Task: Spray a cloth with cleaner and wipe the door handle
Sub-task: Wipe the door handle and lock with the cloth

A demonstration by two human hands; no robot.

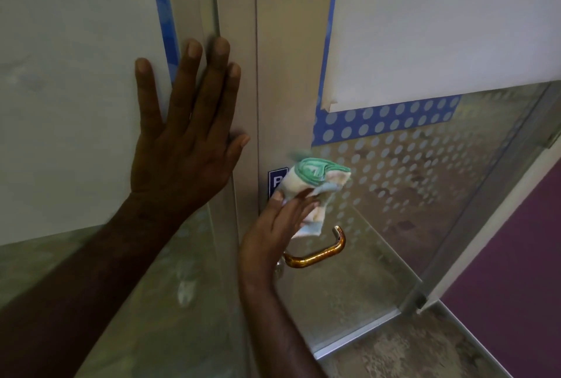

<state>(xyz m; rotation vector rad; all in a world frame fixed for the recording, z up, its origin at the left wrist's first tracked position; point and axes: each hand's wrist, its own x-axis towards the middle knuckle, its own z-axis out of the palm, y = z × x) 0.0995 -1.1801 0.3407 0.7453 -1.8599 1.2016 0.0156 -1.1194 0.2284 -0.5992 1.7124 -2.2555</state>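
Left hand [179,146] pressed flat against the fixed panel beside the door frame [273,74], fingers [191,80] spread open, gripping nothing. Right hand [273,232] closed on a crumpled green-and-white cloth [315,180], raised against the frosted glass door [409,195]. Cloth just above the brass door handle [321,253], apart from it, partly covering a small blue sign [275,178].

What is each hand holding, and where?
The right hand pinches the bunched cloth near its lower middle. The left hand holds nothing, lying flat on the door frame.
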